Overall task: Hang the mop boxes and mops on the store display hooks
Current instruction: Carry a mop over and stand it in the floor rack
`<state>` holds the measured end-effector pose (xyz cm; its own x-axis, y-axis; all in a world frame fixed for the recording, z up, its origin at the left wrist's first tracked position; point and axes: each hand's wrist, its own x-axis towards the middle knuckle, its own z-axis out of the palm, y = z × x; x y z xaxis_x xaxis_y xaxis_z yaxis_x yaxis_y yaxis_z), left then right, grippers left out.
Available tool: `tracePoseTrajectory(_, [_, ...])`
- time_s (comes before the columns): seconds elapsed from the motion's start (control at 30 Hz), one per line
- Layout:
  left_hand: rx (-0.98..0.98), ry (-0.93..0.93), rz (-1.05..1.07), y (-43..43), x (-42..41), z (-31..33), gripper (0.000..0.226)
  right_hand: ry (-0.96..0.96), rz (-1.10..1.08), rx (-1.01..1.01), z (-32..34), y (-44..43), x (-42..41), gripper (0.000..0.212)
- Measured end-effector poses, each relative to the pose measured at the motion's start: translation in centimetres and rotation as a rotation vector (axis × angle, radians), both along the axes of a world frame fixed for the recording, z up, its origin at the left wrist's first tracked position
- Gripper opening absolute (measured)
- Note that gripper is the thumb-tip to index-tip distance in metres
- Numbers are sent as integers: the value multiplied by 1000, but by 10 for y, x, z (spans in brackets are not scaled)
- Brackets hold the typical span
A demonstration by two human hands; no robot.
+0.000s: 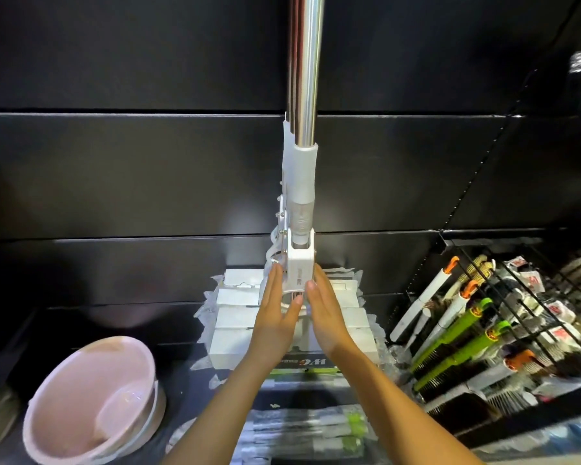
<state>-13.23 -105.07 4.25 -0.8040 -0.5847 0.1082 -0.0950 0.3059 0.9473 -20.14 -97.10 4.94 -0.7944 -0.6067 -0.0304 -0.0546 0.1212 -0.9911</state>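
Pressed flat against the white head joint of an upright mop [304,169], one on each side, just before the black display wall [114,179]: left hand [275,317] and right hand [326,317], fingers straight, curled round nothing. Rose above wrapped white mop packs [232,317], with a pink basin [91,397] to the left and racked brushes [450,347] to the right.
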Motion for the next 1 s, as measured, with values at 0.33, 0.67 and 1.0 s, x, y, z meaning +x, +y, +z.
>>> tracePoseTrajectory(0.33, [119,-335,80,-37,27,-65,72,-125,-132,240,-81,46,-27,69])
tracePoseTrajectory(0.67, [52,-440,200,-84,68,-135,69,-32,-141,554,-154,116,-63,74])
tracePoseTrajectory(1.0, [16,-452,144,-77,79,-138,74,35,-108,487,-160,125,-59,61])
